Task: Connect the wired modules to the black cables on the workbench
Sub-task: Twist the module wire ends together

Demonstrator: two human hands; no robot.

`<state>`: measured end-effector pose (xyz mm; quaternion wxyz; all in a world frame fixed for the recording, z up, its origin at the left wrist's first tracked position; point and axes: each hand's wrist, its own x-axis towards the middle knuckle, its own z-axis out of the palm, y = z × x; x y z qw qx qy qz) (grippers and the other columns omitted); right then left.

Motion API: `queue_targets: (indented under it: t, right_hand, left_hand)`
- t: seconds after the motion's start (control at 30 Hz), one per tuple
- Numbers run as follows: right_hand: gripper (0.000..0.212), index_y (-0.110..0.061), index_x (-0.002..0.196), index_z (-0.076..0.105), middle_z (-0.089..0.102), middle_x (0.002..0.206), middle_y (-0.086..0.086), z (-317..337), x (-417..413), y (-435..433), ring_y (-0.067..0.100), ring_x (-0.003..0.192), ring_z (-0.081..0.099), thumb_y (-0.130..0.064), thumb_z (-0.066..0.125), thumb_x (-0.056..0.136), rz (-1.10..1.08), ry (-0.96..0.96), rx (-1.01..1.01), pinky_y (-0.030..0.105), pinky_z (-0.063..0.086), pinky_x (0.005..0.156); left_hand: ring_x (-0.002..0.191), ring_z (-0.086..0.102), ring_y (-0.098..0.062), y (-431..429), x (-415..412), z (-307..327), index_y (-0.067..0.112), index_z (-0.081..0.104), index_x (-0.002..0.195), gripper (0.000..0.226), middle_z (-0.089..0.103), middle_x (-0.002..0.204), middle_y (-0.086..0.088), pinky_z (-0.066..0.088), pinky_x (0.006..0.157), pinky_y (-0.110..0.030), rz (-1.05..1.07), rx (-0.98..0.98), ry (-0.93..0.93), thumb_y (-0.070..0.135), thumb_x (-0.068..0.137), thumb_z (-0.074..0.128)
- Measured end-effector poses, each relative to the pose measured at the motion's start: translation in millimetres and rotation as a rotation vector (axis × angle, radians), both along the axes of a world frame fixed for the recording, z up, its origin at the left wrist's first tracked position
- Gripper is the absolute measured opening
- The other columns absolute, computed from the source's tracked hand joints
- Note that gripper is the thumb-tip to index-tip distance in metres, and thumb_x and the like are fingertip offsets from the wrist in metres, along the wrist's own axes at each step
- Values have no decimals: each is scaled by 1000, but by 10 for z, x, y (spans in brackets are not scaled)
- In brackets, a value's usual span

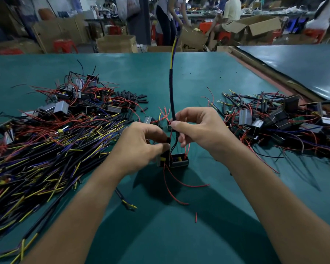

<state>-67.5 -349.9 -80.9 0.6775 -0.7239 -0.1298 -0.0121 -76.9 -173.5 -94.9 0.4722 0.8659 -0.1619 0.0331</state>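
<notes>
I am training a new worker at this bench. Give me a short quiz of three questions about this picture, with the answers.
1. True or false: the right hand pinches the upright black cable.
2. The largest pile of loose black cables lies: A) to the left of the hands; B) to their right; C) on the floor.
3. Which hand grips the module?
Key: 1 true; 2 A; 3 the left hand.
</notes>
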Motion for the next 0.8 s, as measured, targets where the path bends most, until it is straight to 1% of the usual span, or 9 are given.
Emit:
queue_targets:
  t: [0.1,0.17,0.23,0.33,0.47,0.53,0.67,0.73,0.8]
  right_hand:
    - [15,-6,75,63,56,68,16,0,7,-7,14,45,53,2,70,85,-7,-35,-27,25,51,46]
    - [14,-5,75,63,57,68,15,-2,8,0,14,45,52,2,71,85,-17,-55,-39,25,51,47]
    - [13,-5,76,63,58,68,13,-5,1,11,14,45,51,1,72,84,-28,-68,-49,25,51,46]
    - [17,-7,73,62,58,66,9,-2,-9,25,13,44,50,1,72,84,-31,-89,-68,27,51,46]
    - [23,-10,69,59,57,56,-2,14,-12,24,12,43,50,3,70,85,-16,-81,-51,25,51,45]
    - [23,-10,69,58,57,57,1,19,-19,25,13,44,51,2,70,85,-16,-85,-44,25,51,45]
    - [24,-9,68,58,59,60,4,23,-26,39,13,43,54,3,69,85,-34,-100,-58,24,50,45]
    - [24,-9,68,58,60,59,2,19,-25,45,12,43,55,2,69,86,-47,-105,-81,23,50,45]
    - [24,-11,68,58,60,59,-1,18,-26,52,13,43,55,1,69,86,-58,-111,-93,24,50,44]
  left_hand:
    - [42,58,-13,-57,-26,17,7,69,79,8,67,58,2,41,42,-16,-10,-113,23,0,83,70]
    - [42,57,-8,-80,-39,33,4,70,81,7,67,59,2,42,42,-16,-10,-183,9,-3,83,70]
    - [42,56,-6,-83,-42,48,3,71,83,6,69,65,-2,43,42,-16,-15,-235,-9,-4,83,70]
    - [41,55,-8,-82,-44,49,2,73,85,5,71,69,-6,43,42,-18,-10,-250,-45,-2,83,70]
    - [41,53,-10,-94,-36,21,7,74,87,7,73,71,2,43,43,-20,5,-273,-64,2,84,71]
    - [42,54,-6,-97,-37,14,10,75,87,9,73,73,3,43,43,-19,-3,-289,-79,3,84,72]
    - [46,55,3,-92,-42,20,8,76,86,9,70,68,10,41,46,-14,-57,-215,-149,2,83,72]
    - [47,55,5,-89,-32,12,7,76,86,8,71,68,8,41,47,-12,-43,-236,-132,1,82,73]
    - [46,54,3,-94,-35,8,7,76,85,8,73,70,4,41,46,-14,-27,-271,-97,1,81,74]
